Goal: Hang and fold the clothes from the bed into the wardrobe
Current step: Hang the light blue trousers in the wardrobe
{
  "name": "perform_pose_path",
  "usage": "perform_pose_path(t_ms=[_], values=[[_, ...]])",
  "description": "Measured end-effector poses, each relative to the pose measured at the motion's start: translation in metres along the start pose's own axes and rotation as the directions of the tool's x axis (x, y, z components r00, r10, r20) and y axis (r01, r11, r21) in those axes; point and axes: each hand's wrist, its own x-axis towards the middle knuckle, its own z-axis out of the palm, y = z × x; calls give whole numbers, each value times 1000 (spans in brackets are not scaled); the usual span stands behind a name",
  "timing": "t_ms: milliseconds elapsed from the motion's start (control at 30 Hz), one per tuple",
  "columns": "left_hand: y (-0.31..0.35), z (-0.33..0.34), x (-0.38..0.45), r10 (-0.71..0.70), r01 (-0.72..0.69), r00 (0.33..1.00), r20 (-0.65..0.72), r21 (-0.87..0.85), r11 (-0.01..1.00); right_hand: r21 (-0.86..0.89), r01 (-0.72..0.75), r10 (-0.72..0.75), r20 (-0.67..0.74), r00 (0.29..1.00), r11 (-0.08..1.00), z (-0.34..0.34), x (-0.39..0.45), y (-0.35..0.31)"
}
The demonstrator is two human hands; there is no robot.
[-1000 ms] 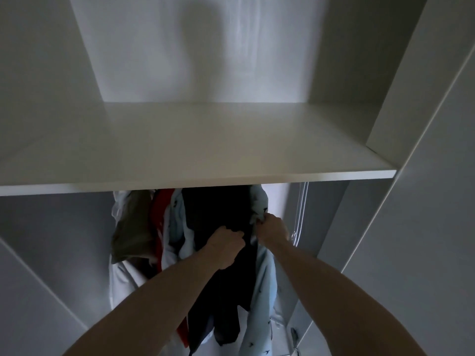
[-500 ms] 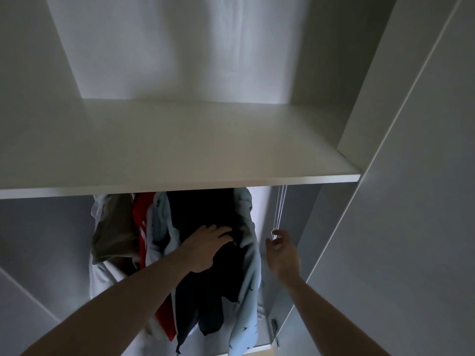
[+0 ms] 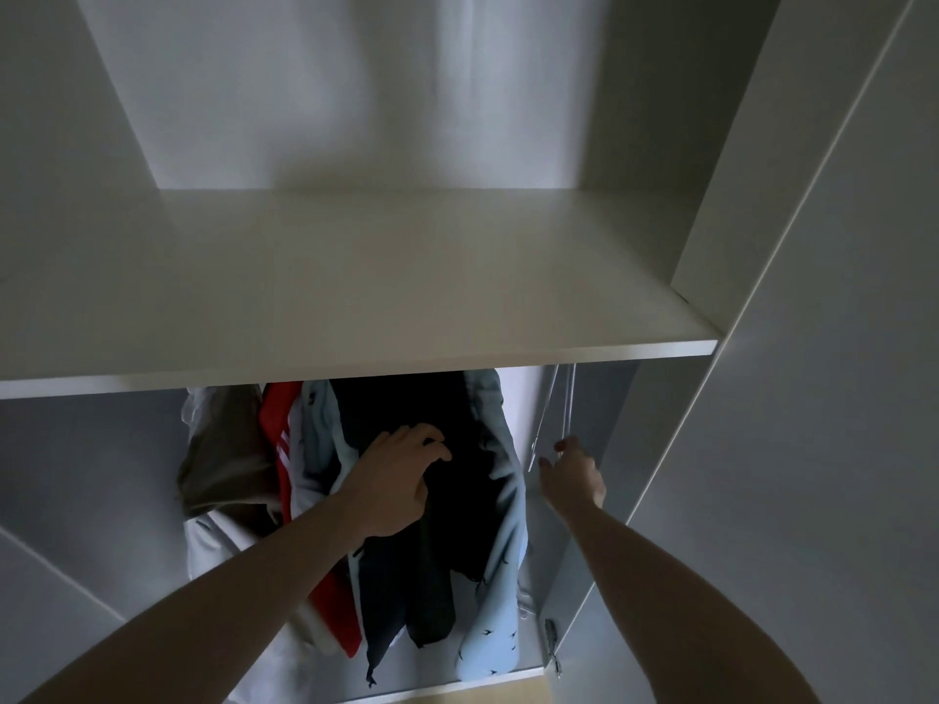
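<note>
Several garments hang close together under the wardrobe shelf (image 3: pixel 406 302): a beige one (image 3: pixel 223 449), a red one (image 3: pixel 277 414), a dark one (image 3: pixel 457 530) and a light blue shirt with small bird prints (image 3: pixel 500 602). My left hand (image 3: pixel 396 480) rests on the front of the dark garment with its fingers loosely spread. My right hand (image 3: pixel 571 477) is out to the right of the clothes, fingers relaxed, with the fingertips right at the lower end of empty metal hangers (image 3: pixel 551 409). The rail itself is hidden by the shelf.
The white shelf above the clothes holds nothing in view. An open wardrobe door (image 3: pixel 813 449) stands close on the right, with a hinge (image 3: pixel 551 645) low on the side panel. A white garment (image 3: pixel 213 551) hangs at the left of the bundle.
Both hands let go of the dark garment's top. The left hand opened and settled on its front. The right hand moved right to the empty hangers.
</note>
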Motion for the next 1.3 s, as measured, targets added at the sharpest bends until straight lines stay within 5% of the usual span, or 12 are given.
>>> perform_pose_path(t_ms=[500,833,1067,1300], values=[[22,-15,4,-63,47,991,-114,-138,989,84,-121,109,134,985,989,1,33,-20],[27,-21,-7,-107,77,989,-105,-255,964,452,-71,32,93,995,889,-14,8,-19],[40,-19,-19,-54,17,994,-93,-361,933,329,-18,-41,172,984,944,-28,-57,6],[38,-6,-41,133,-101,990,55,-388,916,91,-16,7,92,996,996,-49,-162,45]])
